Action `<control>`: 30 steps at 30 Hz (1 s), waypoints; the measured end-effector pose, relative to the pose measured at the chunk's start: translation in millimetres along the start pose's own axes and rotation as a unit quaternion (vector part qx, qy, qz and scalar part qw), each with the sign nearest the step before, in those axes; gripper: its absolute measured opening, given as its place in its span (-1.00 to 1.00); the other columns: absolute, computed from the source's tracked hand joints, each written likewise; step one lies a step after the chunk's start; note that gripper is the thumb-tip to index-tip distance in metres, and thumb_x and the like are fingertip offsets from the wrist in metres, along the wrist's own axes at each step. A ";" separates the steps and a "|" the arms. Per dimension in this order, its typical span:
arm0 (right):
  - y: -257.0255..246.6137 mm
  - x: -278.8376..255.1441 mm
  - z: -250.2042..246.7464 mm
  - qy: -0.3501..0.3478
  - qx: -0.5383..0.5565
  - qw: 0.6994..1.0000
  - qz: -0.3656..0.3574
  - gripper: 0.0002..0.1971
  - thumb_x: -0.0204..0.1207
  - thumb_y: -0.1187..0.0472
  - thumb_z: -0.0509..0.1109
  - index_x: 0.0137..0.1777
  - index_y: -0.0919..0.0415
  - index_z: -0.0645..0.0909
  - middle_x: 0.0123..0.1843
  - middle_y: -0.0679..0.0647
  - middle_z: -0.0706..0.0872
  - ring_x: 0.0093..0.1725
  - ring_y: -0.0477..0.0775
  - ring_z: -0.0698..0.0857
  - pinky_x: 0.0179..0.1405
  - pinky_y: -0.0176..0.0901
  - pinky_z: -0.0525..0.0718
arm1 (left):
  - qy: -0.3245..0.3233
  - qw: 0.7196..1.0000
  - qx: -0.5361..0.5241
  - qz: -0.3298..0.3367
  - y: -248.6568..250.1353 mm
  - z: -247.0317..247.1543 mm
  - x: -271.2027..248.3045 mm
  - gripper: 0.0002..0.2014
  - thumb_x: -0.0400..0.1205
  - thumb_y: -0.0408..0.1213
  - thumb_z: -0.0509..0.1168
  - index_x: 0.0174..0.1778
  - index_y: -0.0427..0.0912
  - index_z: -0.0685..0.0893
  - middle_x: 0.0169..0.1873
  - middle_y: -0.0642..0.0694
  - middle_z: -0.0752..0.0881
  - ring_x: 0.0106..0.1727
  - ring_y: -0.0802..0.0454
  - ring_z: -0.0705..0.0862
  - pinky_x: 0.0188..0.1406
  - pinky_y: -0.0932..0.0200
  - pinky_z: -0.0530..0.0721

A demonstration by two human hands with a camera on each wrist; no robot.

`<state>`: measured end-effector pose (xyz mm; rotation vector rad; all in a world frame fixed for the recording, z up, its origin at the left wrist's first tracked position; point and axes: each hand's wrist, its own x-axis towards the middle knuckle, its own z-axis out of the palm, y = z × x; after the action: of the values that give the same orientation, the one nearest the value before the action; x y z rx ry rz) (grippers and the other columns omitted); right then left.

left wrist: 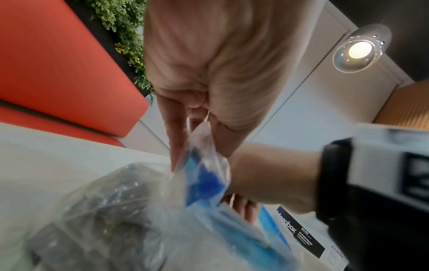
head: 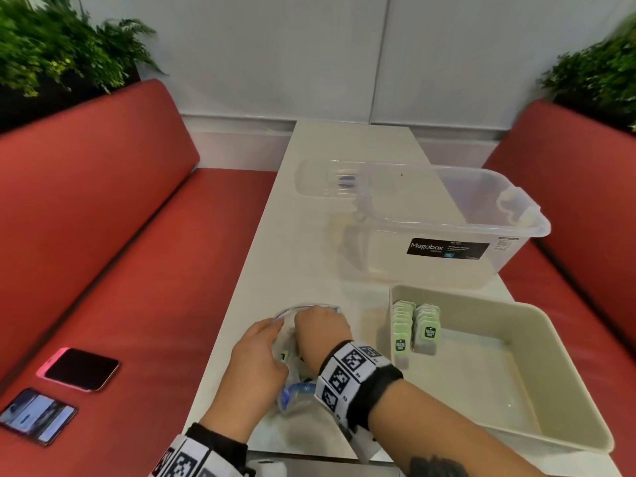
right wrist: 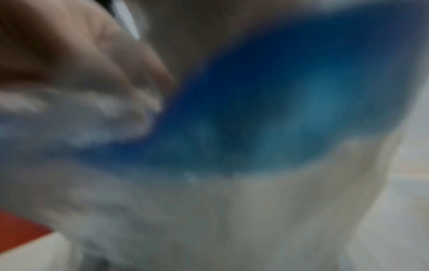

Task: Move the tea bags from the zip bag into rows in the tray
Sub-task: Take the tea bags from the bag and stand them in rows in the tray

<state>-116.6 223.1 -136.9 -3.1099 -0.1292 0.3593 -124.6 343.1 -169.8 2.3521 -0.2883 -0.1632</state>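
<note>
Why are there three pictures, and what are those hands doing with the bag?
No machine here, just a person wearing three cameras. The big picture comes from one on the head, looking down at a white table. The other two come from cameras on the wrists, so they sit very close and look blurry.

The left hand pinches the rim of a clear plastic zip bag with a blue strip, holding it open. The right hand reaches inside; what it grips is hidden.

Beside the bag is a beige plastic tray with green-labelled tea bags standing in two rows. Behind it stands a clear plastic storage box. Two phones lie on the red bench.
</note>
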 end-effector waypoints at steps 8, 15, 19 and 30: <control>33.1 -34.1 -29.9 0.108 0.240 0.962 0.066 -0.78 0.51 0.02 0.38 0.10 -0.03 0.74 -0.05 0.02 0.79 -0.01 0.07 0.72 -0.07 -0.18 0.63 | 0.005 1.000 0.005 0.012 2.3 -4.2 7.0 -0.53 0.56 -0.46 0.27 0.41 -0.10 0.52 0.52 -0.06 0.35 0.51 0.04 0.35 0.38 0.40 0.18; 50.6 -59.1 -38.2 0.298 0.287 0.910 -0.039 -0.77 0.47 0.05 0.41 0.07 -0.27 0.73 -0.30 -0.15 0.68 -0.30 -0.14 0.65 -0.38 -0.31 0.48 | 0.019 0.932 -0.358 -0.048 48.7 -17.9 -2.0 -0.66 0.71 0.01 0.04 0.06 -0.04 0.67 0.10 -0.09 0.75 0.08 0.03 0.70 0.13 0.05 0.61; 54.7 -67.0 -26.6 0.388 0.116 0.909 -0.103 -0.66 0.31 0.13 0.33 0.01 -0.27 0.73 -0.42 -0.16 0.55 -0.47 -0.17 0.42 -0.44 -0.38 0.21 | -0.164 0.801 -0.567 -0.105 70.4 -20.7 1.6 -0.46 0.62 0.03 0.02 0.24 -0.32 0.62 0.13 -0.30 0.74 0.11 -0.15 0.72 0.19 -0.18 0.65; 97.0 -73.8 -38.9 0.297 0.344 0.890 -0.037 -0.78 0.55 0.03 0.32 0.17 -0.12 0.66 -0.05 -0.24 0.56 -0.28 -0.42 0.49 -0.21 -0.44 0.45 | -0.121 0.878 -0.464 -0.013 89.6 5.9 9.8 -0.79 0.65 -0.35 0.20 0.17 -0.11 0.58 -0.09 -0.11 0.79 -0.05 -0.03 0.78 -0.21 0.06 0.75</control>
<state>-171.5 120.3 -83.9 -2.3564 -0.0839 -0.4609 -130.6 274.4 -111.4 1.3748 -0.2248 -0.4913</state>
